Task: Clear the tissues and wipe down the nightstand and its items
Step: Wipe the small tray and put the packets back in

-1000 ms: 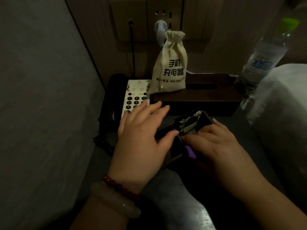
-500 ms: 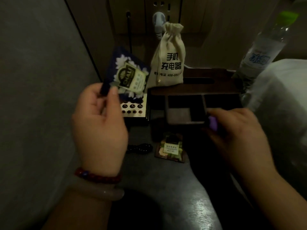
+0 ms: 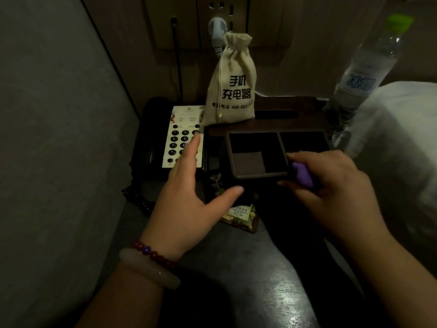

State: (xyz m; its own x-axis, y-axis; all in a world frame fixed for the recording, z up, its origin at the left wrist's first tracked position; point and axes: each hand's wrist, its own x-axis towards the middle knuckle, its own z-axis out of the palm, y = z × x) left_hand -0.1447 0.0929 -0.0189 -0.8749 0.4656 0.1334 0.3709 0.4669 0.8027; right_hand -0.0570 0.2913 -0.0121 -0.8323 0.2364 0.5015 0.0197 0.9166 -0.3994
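Dim nightstand (image 3: 272,280); left hand (image 3: 186,207) hovered, fingers spread, above packet (image 3: 242,215); right hand (image 3: 331,192) clamped fingers on cloth (image 3: 302,174) at tray (image 3: 260,174) rim; advisable: steady tray, wipe both compartments fully.

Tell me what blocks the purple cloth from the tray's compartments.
Nothing visible does. The right hand grips the cloth at the tray's front rim, and both compartments look empty. A packet lies on the nightstand before it, under the open left hand.

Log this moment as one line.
left grip: open, over floral paper sachet | right grip: holds small purple object at front edge of dark divided wooden tray
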